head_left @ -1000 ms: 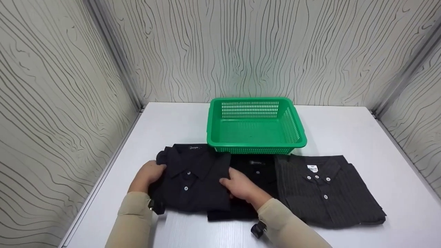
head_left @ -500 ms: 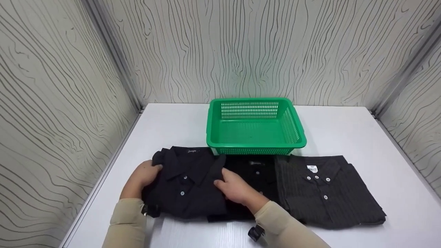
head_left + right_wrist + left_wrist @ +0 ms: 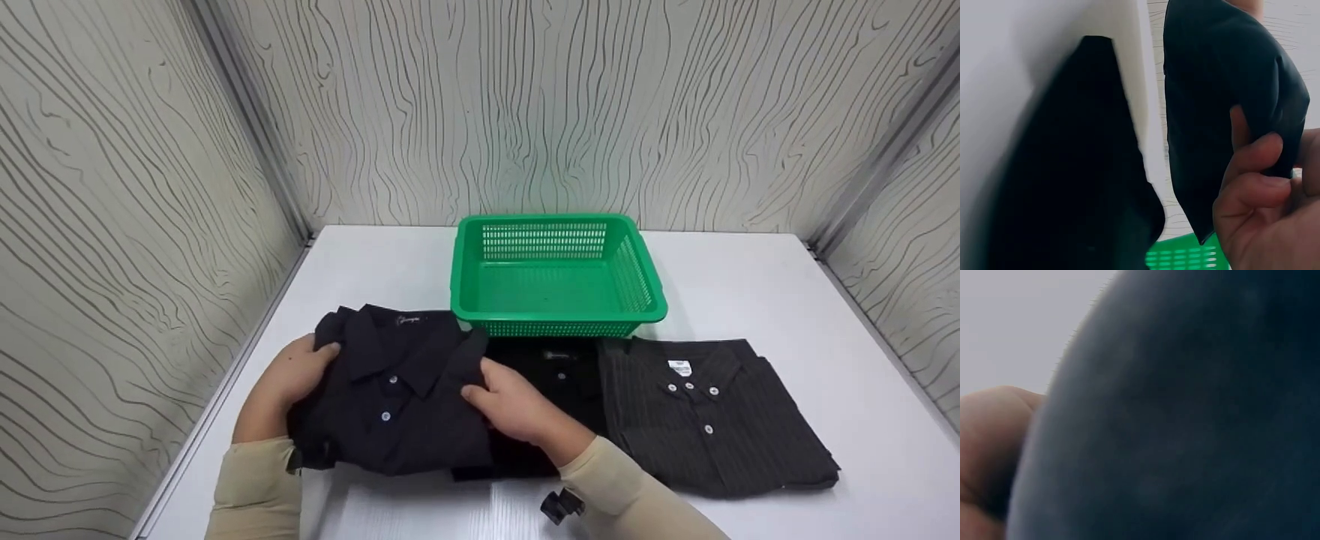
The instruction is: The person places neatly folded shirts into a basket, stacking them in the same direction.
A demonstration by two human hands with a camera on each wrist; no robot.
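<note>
A folded navy shirt (image 3: 405, 420) with white buttons is held by its two sides, raised off the table in the right wrist view. My left hand (image 3: 296, 371) grips its left edge, fingers hidden behind the cloth. At the right edge my right hand (image 3: 514, 401) pinches the fabric, thumb in front and fingers curled behind. Dark cloth fills most of the left wrist view, close to the lens. Partly behind the navy shirt lies a folded black shirt (image 3: 555, 382). Farther right is a folded dark striped shirt (image 3: 720, 427) with a white label.
A green plastic basket (image 3: 547, 285) with slotted walls stands behind the shirts, with nothing in it. The white table (image 3: 750, 285) meets patterned wall panels (image 3: 555, 112) at the back and both sides.
Both hands have shifted left with the navy shirt, the left hand farther than the right. The shirt first came a little nearer, then rose. The basket and other shirts stay put.
</note>
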